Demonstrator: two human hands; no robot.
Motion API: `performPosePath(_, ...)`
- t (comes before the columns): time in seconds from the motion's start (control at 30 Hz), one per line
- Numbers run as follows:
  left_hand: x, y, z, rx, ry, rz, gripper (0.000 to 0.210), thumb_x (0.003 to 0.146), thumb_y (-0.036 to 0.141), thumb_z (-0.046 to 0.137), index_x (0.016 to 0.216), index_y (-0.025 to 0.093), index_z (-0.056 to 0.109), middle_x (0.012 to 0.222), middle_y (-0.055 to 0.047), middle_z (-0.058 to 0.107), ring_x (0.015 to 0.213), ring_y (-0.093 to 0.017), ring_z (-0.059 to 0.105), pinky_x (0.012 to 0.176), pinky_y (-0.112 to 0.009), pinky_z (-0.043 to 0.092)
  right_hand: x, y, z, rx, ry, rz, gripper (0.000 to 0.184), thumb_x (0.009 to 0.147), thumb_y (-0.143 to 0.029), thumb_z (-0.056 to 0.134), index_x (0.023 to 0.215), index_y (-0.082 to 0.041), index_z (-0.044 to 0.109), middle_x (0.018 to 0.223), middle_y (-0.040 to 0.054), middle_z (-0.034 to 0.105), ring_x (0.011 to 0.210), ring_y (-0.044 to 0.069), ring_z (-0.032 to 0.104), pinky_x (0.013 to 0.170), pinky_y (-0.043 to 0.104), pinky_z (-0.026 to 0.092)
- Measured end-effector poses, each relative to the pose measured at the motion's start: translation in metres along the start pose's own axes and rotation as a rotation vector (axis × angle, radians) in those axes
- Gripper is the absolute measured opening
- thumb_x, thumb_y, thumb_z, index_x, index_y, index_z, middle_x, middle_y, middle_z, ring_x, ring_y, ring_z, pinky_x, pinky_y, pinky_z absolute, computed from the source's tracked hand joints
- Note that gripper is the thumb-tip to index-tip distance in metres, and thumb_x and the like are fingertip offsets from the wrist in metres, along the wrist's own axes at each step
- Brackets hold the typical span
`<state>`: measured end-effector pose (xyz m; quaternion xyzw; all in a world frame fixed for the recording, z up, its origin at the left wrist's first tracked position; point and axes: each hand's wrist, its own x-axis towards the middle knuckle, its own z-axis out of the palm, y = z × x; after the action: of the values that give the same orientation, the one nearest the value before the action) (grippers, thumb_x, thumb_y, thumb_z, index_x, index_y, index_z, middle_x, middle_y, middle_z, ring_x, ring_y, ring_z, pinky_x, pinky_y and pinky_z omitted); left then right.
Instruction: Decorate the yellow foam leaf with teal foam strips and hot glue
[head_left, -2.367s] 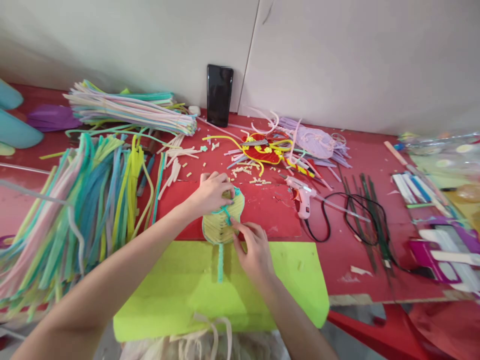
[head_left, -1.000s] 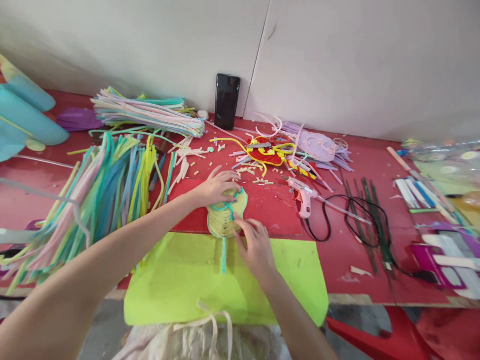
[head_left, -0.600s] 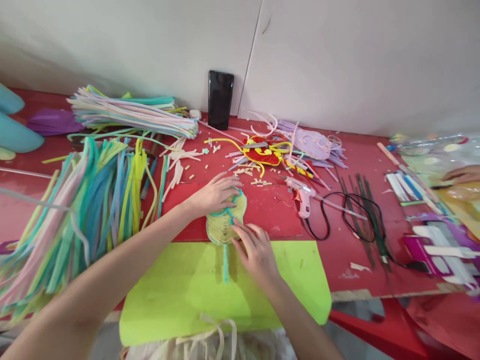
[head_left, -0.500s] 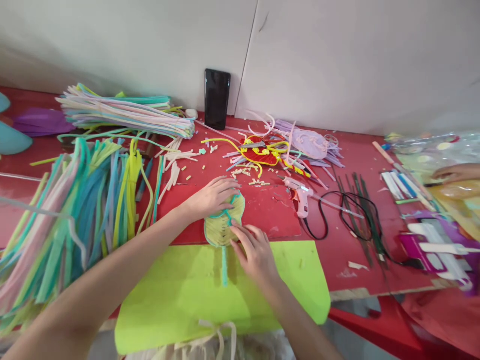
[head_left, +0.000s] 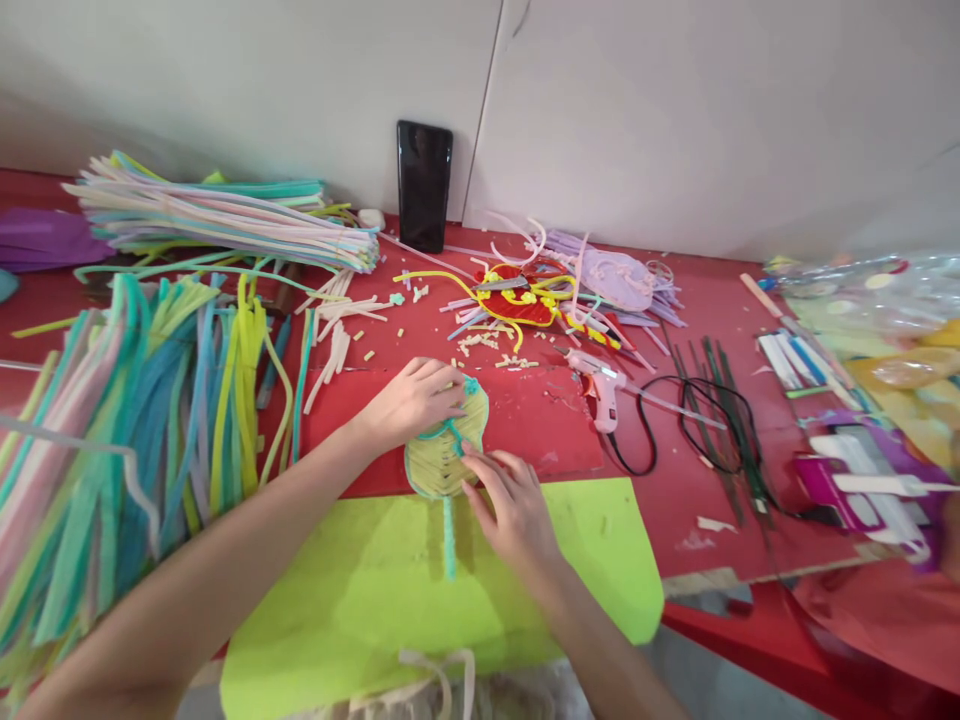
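Resting on: the red bench (head_left: 705, 330), with a leaf (head_left: 444, 445) of yellow-green strands edged in teal lying at the middle.
Leaf: flat, its blade on a red sheet (head_left: 540, 420), its teal stem (head_left: 449, 535) reaching down over a lime sheet (head_left: 360, 590) at the bench's near edge.
Left hand (head_left: 409, 400): lies palm down on the leaf's upper left, fingers loosely spread and pressing, not closed round anything.
Right hand (head_left: 514, 505): just right of the stem, fingertips (head_left: 471, 462) on the leaf's lower right edge; fingers open and bent, gripping nothing that I can tell.
Left of leaf: a heap of stems (head_left: 150, 420) in teal, yellow and pink; a pastel bundle (head_left: 225, 215) farther back.
Behind leaf: cut bits (head_left: 487, 345), a red and yellow piece (head_left: 525, 295), a lilac piece (head_left: 615, 280), and a phone (head_left: 424, 185) leaning on the wall.
Right of leaf: a pink glue gun (head_left: 600, 385) with a black cord (head_left: 705, 425), then dark green wires (head_left: 739, 445), well apart from the leaf.
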<state>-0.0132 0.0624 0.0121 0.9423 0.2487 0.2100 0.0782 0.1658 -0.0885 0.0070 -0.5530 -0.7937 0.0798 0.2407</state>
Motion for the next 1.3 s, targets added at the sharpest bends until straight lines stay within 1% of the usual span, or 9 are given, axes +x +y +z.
performPosePath(0.1, 0.0, 0.003, 0.0, -0.052, -0.074, 0.09, 0.021, 0.095, 0.024, 0.041, 0.091, 0.016, 0.06, 0.093, -0.007, 0.061, 0.089, -0.017, 0.057, 0.081, -0.031, 0.046, 0.0, 0.0, 0.0, -0.001, 0.0, 0.0, 0.032, 0.09, -0.02, 0.053, 0.122, -0.02, 0.053, 0.121, 0.0057, 0.065, 0.105, 0.021, 0.055, 0.088, 0.037, 0.046)
performPosePath(0.17, 0.0, 0.004, -0.001, -0.077, -0.1, 0.105, 0.022, 0.095, 0.021, 0.04, 0.095, 0.015, 0.061, 0.094, -0.008, 0.061, 0.091, -0.017, 0.058, 0.081, -0.03, 0.048, 0.0, 0.001, 0.0, -0.005, 0.0, -0.002, 0.031, 0.09, -0.021, 0.053, 0.121, -0.02, 0.054, 0.119, 0.0063, 0.066, 0.104, 0.02, 0.056, 0.087, 0.037, 0.046)
performPosePath(0.3, -0.002, 0.011, -0.008, -0.074, -0.106, 0.078, 0.022, 0.094, 0.018, 0.039, 0.102, 0.016, 0.06, 0.101, -0.008, 0.063, 0.097, -0.018, 0.06, 0.088, -0.033, 0.05, -0.002, 0.002, 0.002, -0.005, -0.016, 0.01, 0.03, 0.09, -0.021, 0.052, 0.12, -0.021, 0.054, 0.121, 0.006, 0.064, 0.105, 0.021, 0.055, 0.087, 0.037, 0.045)
performPosePath(0.43, -0.012, 0.027, -0.021, 0.022, -0.133, 0.024, 0.025, 0.093, 0.013, 0.039, 0.109, 0.016, 0.058, 0.107, -0.01, 0.062, 0.102, -0.02, 0.06, 0.091, -0.037, 0.05, -0.003, 0.002, 0.003, -0.001, -0.012, 0.017, 0.029, 0.09, -0.022, 0.053, 0.119, -0.02, 0.055, 0.122, 0.0051, 0.064, 0.104, 0.021, 0.054, 0.087, 0.037, 0.044)
performPosePath(0.57, -0.031, 0.047, -0.025, 0.083, -0.082, 0.061, 0.031, 0.091, 0.009, 0.04, 0.119, 0.012, 0.055, 0.113, -0.014, 0.062, 0.108, -0.024, 0.06, 0.09, -0.038, 0.053, -0.003, 0.002, 0.003, -0.008, -0.018, 0.029, 0.028, 0.09, -0.022, 0.053, 0.118, -0.021, 0.056, 0.12, 0.0061, 0.065, 0.104, 0.02, 0.054, 0.087, 0.036, 0.044)
performPosePath(0.7, -0.05, 0.058, -0.019, 0.053, -0.062, 0.115, 0.044, 0.091, 0.007, 0.04, 0.134, 0.013, 0.044, 0.132, -0.014, 0.055, 0.128, -0.025, 0.047, 0.106, -0.043, 0.044, -0.003, 0.002, 0.003, -0.015, -0.011, 0.039, 0.026, 0.089, -0.021, 0.053, 0.114, -0.021, 0.058, 0.109, 0.0069, 0.068, 0.105, 0.021, 0.054, 0.087, 0.036, 0.043)
performPosePath(0.83, -0.062, 0.057, -0.008, 0.011, -0.099, 0.124, 0.045, 0.092, 0.011, 0.041, 0.137, 0.011, 0.039, 0.139, -0.015, 0.049, 0.133, -0.024, 0.04, 0.111, -0.045, 0.039, -0.002, 0.0, 0.003, -0.001, -0.008, 0.045, 0.021, 0.089, -0.02, 0.053, 0.108, -0.021, 0.06, 0.104, 0.0065, 0.068, 0.106, 0.021, 0.053, 0.088, 0.036, 0.043)
performPosePath(1.07, -0.066, 0.051, -0.002, -0.087, -0.021, 0.059, 0.04, 0.092, 0.015, 0.045, 0.132, 0.012, 0.044, 0.131, -0.014, 0.056, 0.127, -0.021, 0.049, 0.106, -0.04, 0.045, -0.002, 0.0, 0.002, 0.031, 0.022, 0.057, 0.014, 0.089, -0.021, 0.053, 0.101, -0.02, 0.06, 0.102, 0.0068, 0.068, 0.104, 0.021, 0.054, 0.087, 0.035, 0.045)
performPosePath(1.3, -0.068, 0.045, 0.0, -0.057, -0.036, 0.065, 0.035, 0.091, 0.02, 0.049, 0.126, 0.014, 0.053, 0.133, -0.013, 0.054, 0.127, -0.024, 0.048, 0.107, -0.045, 0.044, -0.001, 0.0, 0.003, 0.037, 0.01, 0.051, 0.009, 0.089, -0.02, 0.054, 0.097, -0.021, 0.058, 0.116, 0.0056, 0.066, 0.104, 0.021, 0.055, 0.087, 0.037, 0.045)
